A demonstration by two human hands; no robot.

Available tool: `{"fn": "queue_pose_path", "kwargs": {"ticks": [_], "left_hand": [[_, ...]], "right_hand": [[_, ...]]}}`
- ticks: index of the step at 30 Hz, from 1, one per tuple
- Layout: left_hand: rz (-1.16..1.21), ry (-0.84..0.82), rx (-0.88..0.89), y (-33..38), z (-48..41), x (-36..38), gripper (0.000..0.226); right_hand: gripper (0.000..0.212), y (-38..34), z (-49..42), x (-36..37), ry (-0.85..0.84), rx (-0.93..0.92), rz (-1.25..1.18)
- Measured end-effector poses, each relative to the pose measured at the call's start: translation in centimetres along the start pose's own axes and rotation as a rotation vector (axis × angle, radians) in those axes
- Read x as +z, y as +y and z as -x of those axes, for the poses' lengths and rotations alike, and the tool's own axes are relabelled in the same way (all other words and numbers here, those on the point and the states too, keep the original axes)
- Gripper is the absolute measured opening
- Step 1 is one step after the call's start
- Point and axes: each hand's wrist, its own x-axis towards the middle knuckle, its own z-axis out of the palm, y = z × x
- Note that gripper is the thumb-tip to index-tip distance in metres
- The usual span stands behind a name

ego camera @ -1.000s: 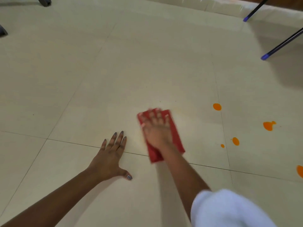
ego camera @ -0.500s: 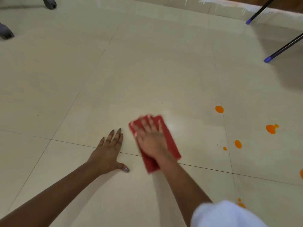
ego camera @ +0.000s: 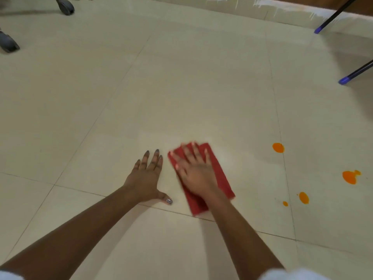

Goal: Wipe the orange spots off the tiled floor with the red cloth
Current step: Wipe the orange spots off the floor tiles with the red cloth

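Far L, top: grey caster wheel (ego camera: 65, 6) plus a second grey foot (ego camera: 8, 42) at the frame edge. Furniture, well apart from the work. Cream tiled floor (ego camera: 181, 77) w/ thin dark grout lines throughout.

L of centre: left hand (ego camera: 146, 178) flat on the tile, palm down, fingers straight and fanned, thumb out to the side, holding nothing. Prob. a prop, taking body weight while leaning fwd over the floor. Just beside the cloth, not touching it.

Centre: folded red cloth (ego camera: 222, 179), rectangular, lying flat on the tile, near end reaching a grout line. Right hand (ego camera: 196, 171) on top, palm down, fingers straight and slightly spread — pressing, not gripping. Flat palm likely chosen to spread pressure over the whole pad. Hand a bit blurred, so prob. mid-stroke. Cannot tell if any orange sits under the cloth.

R of centre: orange spots untouched, well apart from the cloth — round one (ego camera: 278, 147) farthest up, splat w/ small tail (ego camera: 350, 177) furthest R, oval (ego camera: 303, 197) and tiny dot (ego camera: 285, 203) lower, just beside a grout line. Judgement: task partway, at least four spots to go; next calls for shifting the cloth R.

Far R, top: dark pole w/ blue tip (ego camera: 319, 30) and a second one (ego camera: 345, 80), tips on the floor, not in the way.

Bottom R corner: white sleeve (ego camera: 292, 274).
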Motion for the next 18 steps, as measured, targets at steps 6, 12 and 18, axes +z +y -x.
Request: {"fn": "queue_pose_path", "kwargs": {"ticks": [6, 12, 18], "left_hand": [[0.011, 0.008, 0.018, -0.3, -0.3, 0.6, 0.136], [0.027, 0.004, 0.029, -0.6, -0.5, 0.9, 0.136], [0.045, -0.003, 0.015, -0.3, -0.3, 0.6, 0.138]], "right_hand": [[0.050, 9.7, 1.1, -1.5, 0.066, 0.312, 0.085], [0.048, 4.9, -10.3, -2.4, -0.024, 0.203, 0.010], [0.054, 2.3, 1.0, -0.2, 0.026, -0.092, -0.013]]}}
